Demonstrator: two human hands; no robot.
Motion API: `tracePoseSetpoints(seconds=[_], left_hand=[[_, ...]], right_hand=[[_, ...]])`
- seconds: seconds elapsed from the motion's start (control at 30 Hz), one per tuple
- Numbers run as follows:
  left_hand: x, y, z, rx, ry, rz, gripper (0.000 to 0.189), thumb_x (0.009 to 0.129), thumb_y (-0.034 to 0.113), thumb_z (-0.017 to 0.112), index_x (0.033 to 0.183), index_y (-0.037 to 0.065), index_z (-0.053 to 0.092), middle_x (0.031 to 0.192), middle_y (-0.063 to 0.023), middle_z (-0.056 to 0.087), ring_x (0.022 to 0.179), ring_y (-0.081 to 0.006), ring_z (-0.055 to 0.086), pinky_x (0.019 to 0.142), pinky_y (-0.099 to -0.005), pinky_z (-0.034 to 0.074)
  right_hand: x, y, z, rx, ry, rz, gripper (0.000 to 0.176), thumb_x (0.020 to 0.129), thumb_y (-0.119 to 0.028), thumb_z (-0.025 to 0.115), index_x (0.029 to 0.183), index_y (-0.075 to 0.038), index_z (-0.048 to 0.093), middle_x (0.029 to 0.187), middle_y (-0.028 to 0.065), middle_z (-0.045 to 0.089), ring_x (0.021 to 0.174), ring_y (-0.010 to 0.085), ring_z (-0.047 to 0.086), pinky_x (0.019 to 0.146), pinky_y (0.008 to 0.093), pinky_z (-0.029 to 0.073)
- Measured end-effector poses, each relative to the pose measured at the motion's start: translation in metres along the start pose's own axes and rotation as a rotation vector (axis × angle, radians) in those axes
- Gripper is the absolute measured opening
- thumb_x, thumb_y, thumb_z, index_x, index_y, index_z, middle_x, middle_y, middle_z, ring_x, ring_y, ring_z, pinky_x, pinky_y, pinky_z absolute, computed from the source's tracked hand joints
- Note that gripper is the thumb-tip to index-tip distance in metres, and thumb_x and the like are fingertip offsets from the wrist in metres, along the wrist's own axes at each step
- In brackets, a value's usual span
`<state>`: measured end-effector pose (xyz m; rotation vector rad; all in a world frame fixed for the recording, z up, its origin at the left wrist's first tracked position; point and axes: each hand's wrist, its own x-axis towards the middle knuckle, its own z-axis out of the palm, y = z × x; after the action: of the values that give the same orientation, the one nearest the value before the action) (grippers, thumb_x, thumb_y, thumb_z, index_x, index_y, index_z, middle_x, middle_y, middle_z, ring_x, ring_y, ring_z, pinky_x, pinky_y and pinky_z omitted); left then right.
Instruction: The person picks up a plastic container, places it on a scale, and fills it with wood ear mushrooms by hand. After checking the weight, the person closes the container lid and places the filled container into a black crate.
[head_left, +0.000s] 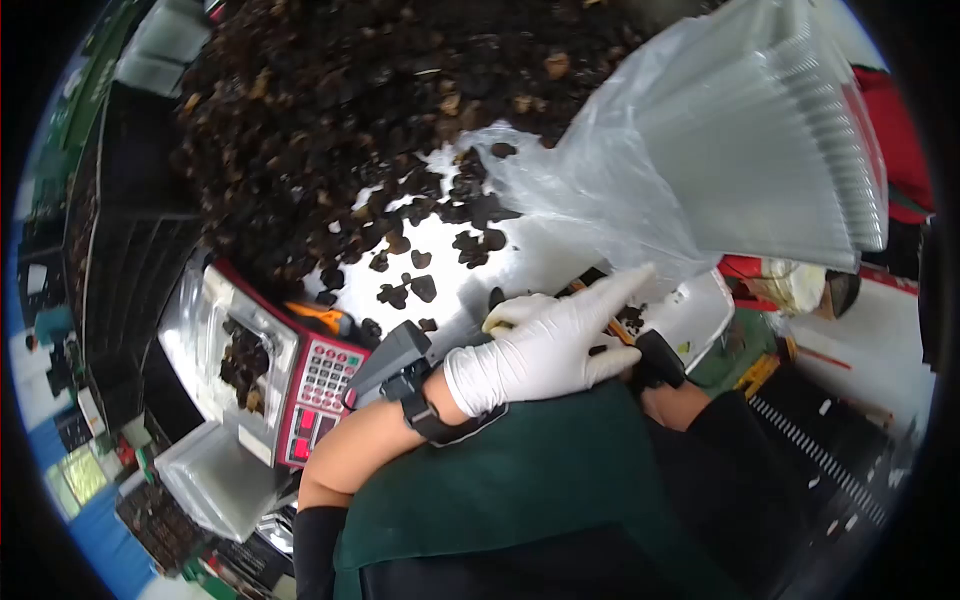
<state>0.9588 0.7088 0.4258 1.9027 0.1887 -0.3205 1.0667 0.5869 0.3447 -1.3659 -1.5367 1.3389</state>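
Note:
My left hand, in a white glove, reaches across in front of my green apron. Its index finger and thumb are stretched out and apart, with nothing visible between them; the other fingers partly curl away from view. A dark strap and a grey device sit at that wrist. Of my right arm, the bare wrist and a black device on it show; the right hand itself is hidden. Beyond my left hand, dark brown pieces resembling wood ear mushrooms lie scattered on a white table.
A large heap of the same pieces covers the far table. On the left stands a red-and-white scale with pieces in a clear box. Bagged clear plastic trays are stacked at right. A white container sits beyond my right wrist.

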Motion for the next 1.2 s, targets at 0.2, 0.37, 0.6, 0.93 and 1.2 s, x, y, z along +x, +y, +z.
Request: tracePoseSetpoints(seconds=[0.2, 0.37, 0.6, 0.93, 1.2], left_hand=[[-0.062, -0.055, -0.005, -0.334, 0.393, -0.040, 0.037, 0.095, 0.005, 0.064, 0.131, -0.001, 0.061, 0.120, -0.0141, 0.068, 0.111, -0.0206, 0.067, 0.098, -0.0311, 0.051], [-0.127, -0.094, 0.010, -0.426, 0.753, -0.259, 0.026, 0.097, -0.001, 0.061, 0.122, -0.002, 0.066, 0.114, -0.0107, 0.073, 0.105, -0.0161, 0.069, 0.095, -0.0286, 0.053], [-0.171, -0.140, 0.058, -0.406, 1.027, -0.352, 0.025, 0.097, -0.003, 0.059, 0.120, -0.002, 0.066, 0.112, -0.0107, 0.073, 0.104, -0.0138, 0.068, 0.094, -0.0274, 0.052], [-0.166, -0.146, 0.054, -0.414, 1.116, -0.294, 0.023, 0.095, -0.001, 0.061, 0.117, 0.001, 0.068, 0.106, -0.0114, 0.073, 0.099, -0.0176, 0.071, 0.089, -0.0275, 0.054], [-0.179, -0.133, 0.048, -0.332, 1.211, -0.298, 0.022, 0.093, -0.001, 0.062, 0.114, 0.002, 0.069, 0.102, -0.0102, 0.073, 0.095, -0.0218, 0.070, 0.087, -0.0313, 0.055]], right_hand=[[0.087, 0.050, 0.022, -0.499, 0.483, -0.030, 0.057, 0.078, -0.021, 0.070, 0.134, -0.016, 0.059, 0.143, 0.0100, 0.050, 0.132, 0.0332, 0.044, 0.106, 0.0457, 0.042], [0.154, 0.056, 0.015, -0.730, 0.654, -0.079, 0.049, 0.078, -0.024, 0.075, 0.125, -0.012, 0.066, 0.137, 0.0100, 0.055, 0.129, 0.0323, 0.047, 0.105, 0.0485, 0.041], [0.183, 0.065, 0.019, -0.590, 0.418, -0.389, 0.041, 0.077, -0.022, 0.078, 0.116, -0.012, 0.070, 0.128, 0.0099, 0.060, 0.115, 0.0305, 0.057, 0.099, 0.0434, 0.047], [0.240, 0.024, 0.054, -0.917, 0.046, -0.348, 0.052, 0.080, -0.040, 0.074, 0.126, -0.018, 0.067, 0.149, 0.0105, 0.048, 0.133, 0.0280, 0.046, 0.102, 0.0501, 0.043], [0.261, 0.048, 0.032, -0.333, 0.311, -0.401, 0.018, 0.083, -0.011, 0.071, 0.101, -0.009, 0.076, 0.099, 0.0046, 0.070, 0.082, 0.0182, 0.068, 0.069, 0.0284, 0.055]])
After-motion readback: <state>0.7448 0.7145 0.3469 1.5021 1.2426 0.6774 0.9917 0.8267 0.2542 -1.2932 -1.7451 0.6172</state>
